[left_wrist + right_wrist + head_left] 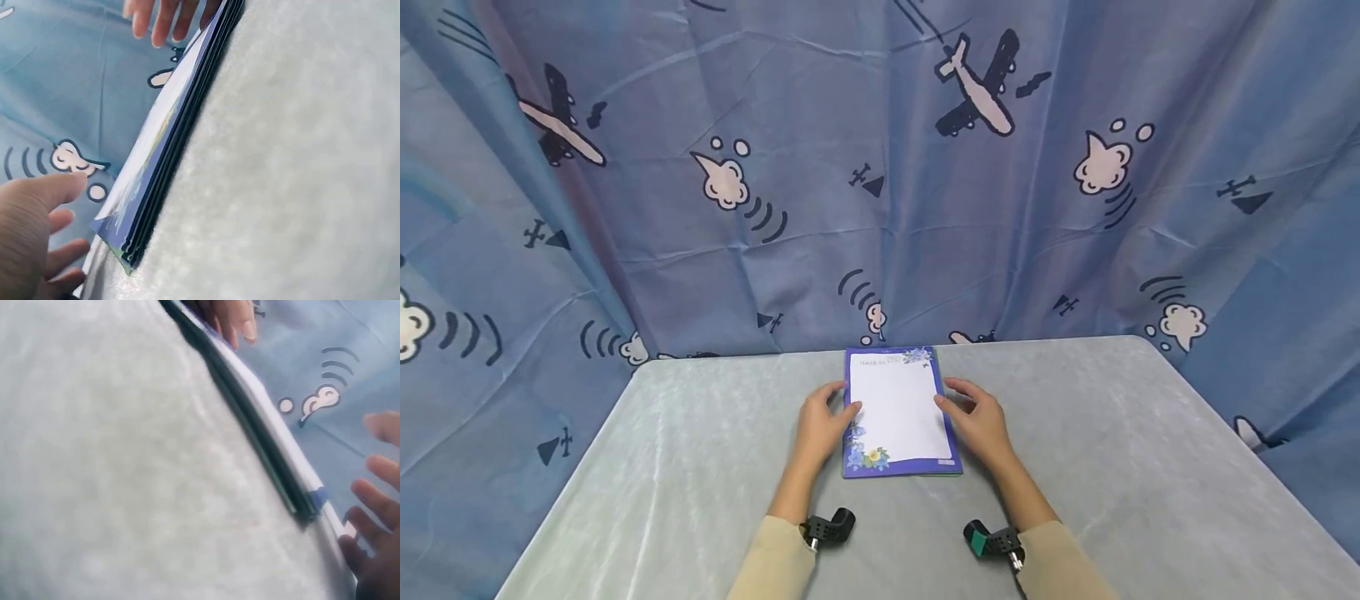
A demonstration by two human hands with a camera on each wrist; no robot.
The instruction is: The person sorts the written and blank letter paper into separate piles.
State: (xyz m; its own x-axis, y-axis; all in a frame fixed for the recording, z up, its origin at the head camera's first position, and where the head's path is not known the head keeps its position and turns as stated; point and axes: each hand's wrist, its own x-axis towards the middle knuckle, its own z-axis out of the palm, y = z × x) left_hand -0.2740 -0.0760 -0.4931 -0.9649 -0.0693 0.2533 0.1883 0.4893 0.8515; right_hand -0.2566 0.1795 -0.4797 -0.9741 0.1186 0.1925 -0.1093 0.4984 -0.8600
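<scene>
A stack of thin, flat rectangular boards (898, 412) lies on the table, its top one white with a purple border and blue and yellow flowers in two corners. In the left wrist view the stack (147, 147) shows several dark layers along its edge. My left hand (822, 425) is at the stack's left side, fingers spread and thumb over the border. On the opposite side my right hand (985, 423) has its thumb at the right border, fingers apart and relaxed. Neither hand visibly grips it; whether the fingertips touch its edges, I cannot tell.
A pale, soft-looking cloth covers the table (715, 467). Behind and beside it hangs a blue curtain (820, 167) printed with planes and clouds, close to the stack's far end. Each wrist wears a black camera mount, the left one (831, 527) and the right one (992, 540).
</scene>
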